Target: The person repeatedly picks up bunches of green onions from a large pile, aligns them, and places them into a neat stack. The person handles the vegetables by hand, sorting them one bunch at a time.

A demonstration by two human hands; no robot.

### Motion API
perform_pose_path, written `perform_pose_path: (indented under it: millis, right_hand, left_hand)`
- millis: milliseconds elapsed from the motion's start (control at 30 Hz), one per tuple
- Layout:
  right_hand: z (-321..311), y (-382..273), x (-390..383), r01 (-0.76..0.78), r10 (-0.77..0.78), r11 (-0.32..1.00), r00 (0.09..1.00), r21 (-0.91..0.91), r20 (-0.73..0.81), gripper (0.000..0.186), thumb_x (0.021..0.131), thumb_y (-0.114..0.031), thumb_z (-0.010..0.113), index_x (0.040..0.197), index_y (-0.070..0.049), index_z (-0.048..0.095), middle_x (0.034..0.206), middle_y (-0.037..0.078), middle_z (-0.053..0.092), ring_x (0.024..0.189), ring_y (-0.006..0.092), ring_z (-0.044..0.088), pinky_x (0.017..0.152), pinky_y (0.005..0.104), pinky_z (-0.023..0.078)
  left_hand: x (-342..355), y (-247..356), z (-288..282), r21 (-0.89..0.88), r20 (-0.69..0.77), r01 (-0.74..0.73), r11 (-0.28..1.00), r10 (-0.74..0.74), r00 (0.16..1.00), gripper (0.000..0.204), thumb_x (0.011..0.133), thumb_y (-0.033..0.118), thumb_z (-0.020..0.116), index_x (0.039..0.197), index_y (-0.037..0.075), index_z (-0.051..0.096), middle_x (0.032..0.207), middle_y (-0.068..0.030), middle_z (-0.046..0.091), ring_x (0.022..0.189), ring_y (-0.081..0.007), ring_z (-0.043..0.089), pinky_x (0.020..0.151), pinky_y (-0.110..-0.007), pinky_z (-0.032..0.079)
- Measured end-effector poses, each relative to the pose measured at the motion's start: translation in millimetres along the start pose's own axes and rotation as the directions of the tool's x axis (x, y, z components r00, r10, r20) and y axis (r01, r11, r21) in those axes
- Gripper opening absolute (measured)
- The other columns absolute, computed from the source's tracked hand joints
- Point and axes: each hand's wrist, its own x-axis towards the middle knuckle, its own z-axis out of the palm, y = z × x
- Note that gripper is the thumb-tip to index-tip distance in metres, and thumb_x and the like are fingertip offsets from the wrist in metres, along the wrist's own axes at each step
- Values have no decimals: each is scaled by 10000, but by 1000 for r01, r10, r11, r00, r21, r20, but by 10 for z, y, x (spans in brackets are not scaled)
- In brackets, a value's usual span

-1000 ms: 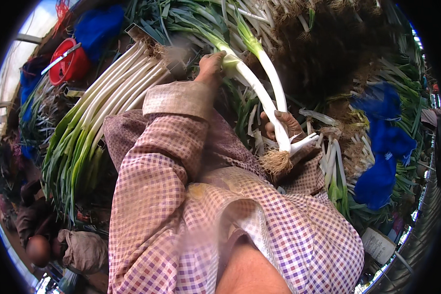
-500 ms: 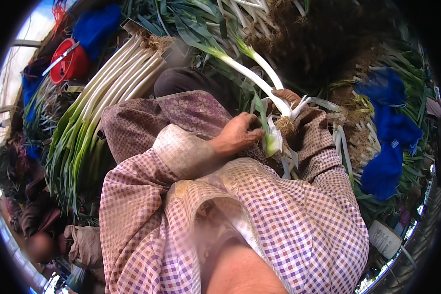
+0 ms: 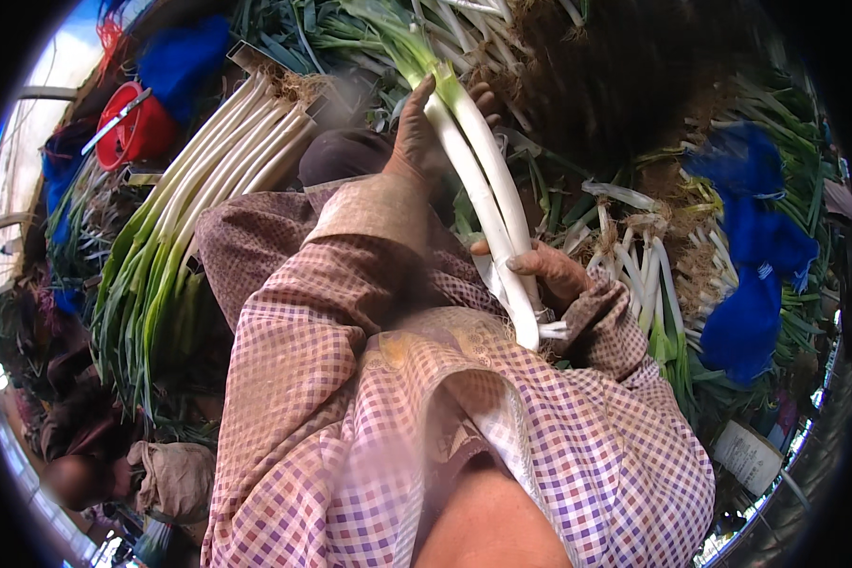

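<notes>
Two long leeks (image 3: 476,185), with white stalks and green tops, slant across the middle above my lap. My left hand (image 3: 421,133) is closed round their upper part, just below the leaves. My right hand (image 3: 549,270) grips their lower white ends, fingers partly hidden behind them. Loose trimmed leeks and peelings (image 3: 646,284) lie right of that hand. Left of my left arm, a neat row of long leeks (image 3: 199,166) lies with roots toward the back.
More leeks (image 3: 459,33) are heaped behind. A red bowl (image 3: 118,137) with a knife (image 3: 115,121) across it stands back left. Blue cloths (image 3: 748,256) lie right and back left, a white container (image 3: 746,457) front right. A person (image 3: 104,473) is low at left.
My left hand went down toward my lap, and is now back up on the leeks' upper part. The leeks now slant more steeply, and the bushy roots seen earlier no longer show.
</notes>
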Motion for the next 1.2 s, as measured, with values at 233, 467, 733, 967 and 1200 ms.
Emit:
perform_pose_path:
  millis: [233, 467, 733, 967, 1200]
  right_hand:
    - [-258, -95, 246, 290, -272, 956, 934, 49, -231, 525, 942, -444, 478, 1220, -3, 542, 1049, 130, 641, 883, 188, 643, 801, 302, 538]
    - [-22, -63, 804, 450, -592, 691, 802, 566, 85, 424, 996, -375, 394, 1230, -55, 543, 1019, 112, 629, 973, 197, 594, 846, 349, 501]
    - [-218, 622, 155, 88, -446, 743, 804, 663, 393, 459, 989, -387, 433, 1219, -3, 532, 868, 123, 641, 773, 158, 628, 658, 269, 511]
    - [-180, 251, 126, -72, -654, 294, 712, -953, -255, 356, 878, -233, 662, 1150, -13, 596, 1054, 92, 653, 935, 167, 613, 759, 274, 514]
    - [1149, -1178, 1386, 356, -760, -516, 229, -779, 608, 457, 900, -266, 609, 1275, -22, 515, 1102, 160, 638, 938, 243, 644, 824, 368, 526]
  left_hand:
    - [240, 629, 189, 81, -9, -209, 974, 211, 978, 244, 879, 288, 639, 948, 57, 603, 792, -74, 652, 705, -236, 643, 704, -371, 566]
    - [180, 1243, 380, 180, 61, -413, 893, 409, 911, 217, 876, 304, 629, 928, 94, 621, 787, -56, 656, 706, -220, 644, 682, -374, 566]
    - [-179, 2033, 521, 225, 69, -612, 758, 614, 786, 221, 863, 294, 638, 947, 92, 608, 822, -51, 646, 747, -222, 637, 732, -386, 548]
    - [-655, 2473, 804, 250, 98, -775, 581, 781, 617, 230, 851, 284, 646, 964, 90, 597, 851, -47, 638, 783, -223, 631, 775, -396, 532]
    - [-1570, 2848, 963, 338, 88, -908, 248, 952, 293, 243, 840, 275, 654, 980, 89, 586, 881, -42, 630, 820, -224, 626, 819, -406, 516]
